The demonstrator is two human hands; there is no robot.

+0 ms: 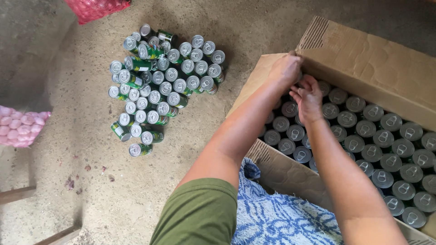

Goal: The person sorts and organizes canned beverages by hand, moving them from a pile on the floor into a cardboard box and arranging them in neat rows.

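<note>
Box (363, 63): brown cardboard, open-topped, set on the floor (91, 181) at the right of the view. One flap stands up along the far side, another lies folded out to the left, and the near wall runs under the person's forearms.

Cans in box (390, 149): silver pull-tab tops, upright, packed in close rows that touch each other and reach the walls; little free room between them.

Left hand (286, 68): at the far left corner of the box, fingers curled narrow against the edge of the raised flap. Whether it grips a can or only the cardboard cannot be told, as the palm hides it.

Right hand (308, 97): just beside the left, fingers bent down onto the can tops in that same corner, seemingly pinching one.

Loose cans (159, 86): green-sided, clustered on the floor well left of the box, most upright, a few lying on their sides at the cluster's rim. Bare floor lies all around them.

Red mesh bag (95, 8): top edge. Pink mesh bag (20, 127): left edge. Blue patterned cloth (281, 213): touching the near wall.
</note>
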